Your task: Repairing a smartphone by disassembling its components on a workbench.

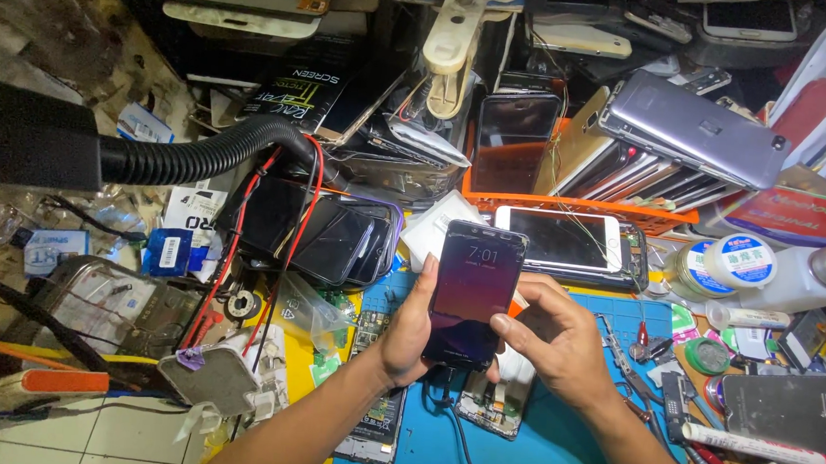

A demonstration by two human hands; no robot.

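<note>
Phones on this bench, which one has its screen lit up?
The dark phone held upright in both hands, left hand and right hand. The others lie dark.

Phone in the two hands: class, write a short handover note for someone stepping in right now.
Left hand: grips the dark smartphone upright by its left edge.
Right hand: fingers on its lower right edge, thumb at the screen.
Phone: held above the blue mat; screen lit, cable running from its bottom end.
Done: it powers on.
Left: an opened phone lies on the mat below; tweezers to the right.
</note>
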